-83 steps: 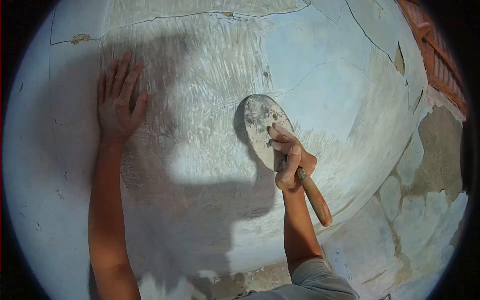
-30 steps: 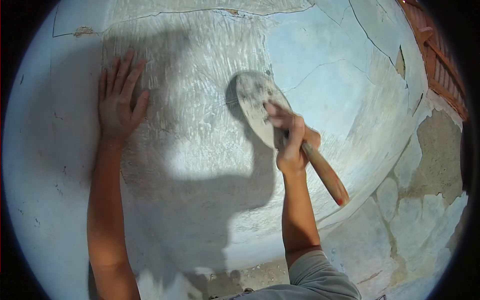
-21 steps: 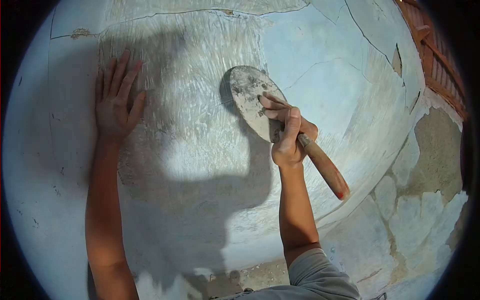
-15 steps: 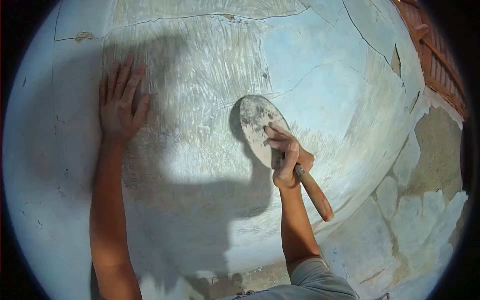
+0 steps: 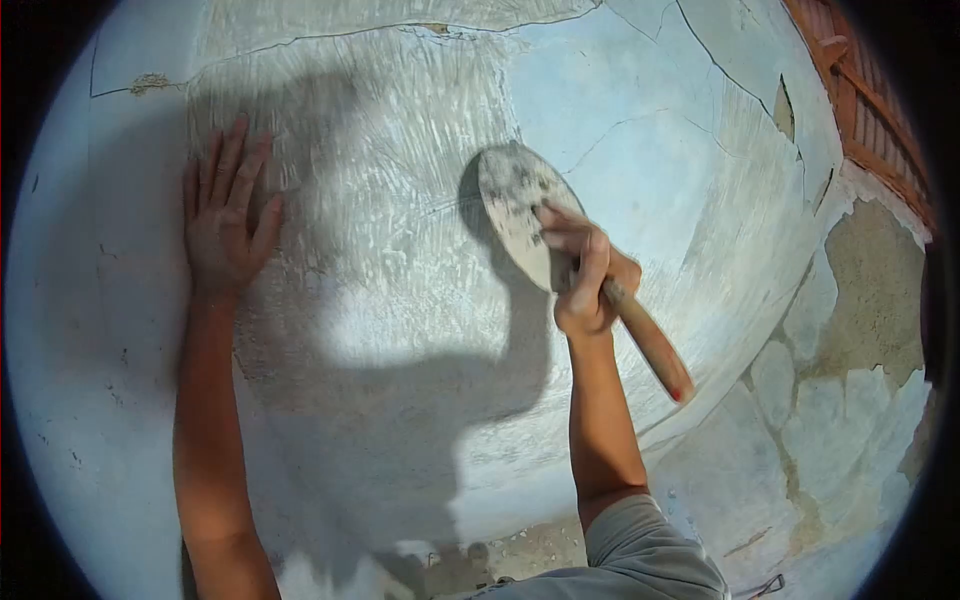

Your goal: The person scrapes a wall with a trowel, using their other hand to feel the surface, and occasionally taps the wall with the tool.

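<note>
In the head view my left hand (image 5: 226, 230) lies flat on the wall (image 5: 370, 190), fingers stretched upward and thumb out to the side. My right hand (image 5: 594, 275) grips a trowel (image 5: 510, 195) near the base of its worn wooden handle, with fingers reaching over the blade. The rounded, grey-smeared blade points up and left, close against the wall, and casts a shadow on its left. Rough streaky scrape marks cover the wall between my hands. Smooth pale-blue paint borders them up and right of the blade.
A long crack (image 5: 330, 36) runs across the upper wall. Flaked paint shows bare patches (image 5: 870, 290) at the right. Reddish-brown wooden slats (image 5: 860, 100) stand at the top right. Shadows of my head and arms fall across the wall.
My right hand has moved the trowel upward and slightly right along the wall. The left hand keeps its place on the wall, while the view has shifted a little.
</note>
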The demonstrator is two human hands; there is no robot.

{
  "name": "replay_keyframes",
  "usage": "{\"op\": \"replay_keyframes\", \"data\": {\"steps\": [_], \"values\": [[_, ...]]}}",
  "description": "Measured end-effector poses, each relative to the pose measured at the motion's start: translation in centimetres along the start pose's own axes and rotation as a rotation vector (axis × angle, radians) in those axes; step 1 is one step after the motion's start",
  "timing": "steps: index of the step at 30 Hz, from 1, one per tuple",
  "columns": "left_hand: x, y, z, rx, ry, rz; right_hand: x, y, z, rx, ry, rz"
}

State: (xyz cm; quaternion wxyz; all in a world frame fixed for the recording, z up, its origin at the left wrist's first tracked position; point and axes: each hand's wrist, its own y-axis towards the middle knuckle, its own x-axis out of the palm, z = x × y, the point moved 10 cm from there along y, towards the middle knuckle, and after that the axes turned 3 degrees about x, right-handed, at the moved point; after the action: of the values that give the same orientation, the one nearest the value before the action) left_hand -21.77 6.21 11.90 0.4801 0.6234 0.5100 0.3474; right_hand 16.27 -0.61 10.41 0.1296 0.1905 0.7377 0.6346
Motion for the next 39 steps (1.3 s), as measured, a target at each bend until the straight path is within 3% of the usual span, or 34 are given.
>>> {"op": "replay_keyframes", "data": {"steps": [3,8,10,16,33,38,39], "values": [[-0.1,0.1,-0.2,0.012,0.026,-0.006,-1.0,-0.2,0.8,0.099,-0.026,-0.044],[-0.1,0.1,0.1,-0.003,0.004,-0.006,-2.0,-2.4,1.0,-0.064,0.071,-0.037],[-0.2,0.1,0.1,0.002,0.011,-0.008,-1.1,-0.4,0.7,0.018,0.037,-0.04],[-0.1,0.1,-0.1,-0.008,0.046,-0.003,-2.1,-3.6,1.8,-0.036,0.069,-0.02],[0.1,-0.1,-0.3,-0.016,0.02,-0.02,1.0,4.1,-0.3,-0.041,0.044,-0.059],[0.2,-0.1,-0.2,-0.019,0.022,0.004,-0.1,0.6,1.4,-0.167,0.089,-0.034],[0.2,0.0,-0.2,-0.023,0.023,0.001,0.4,1.6,0.9,-0.078,0.075,-0.009]]}}
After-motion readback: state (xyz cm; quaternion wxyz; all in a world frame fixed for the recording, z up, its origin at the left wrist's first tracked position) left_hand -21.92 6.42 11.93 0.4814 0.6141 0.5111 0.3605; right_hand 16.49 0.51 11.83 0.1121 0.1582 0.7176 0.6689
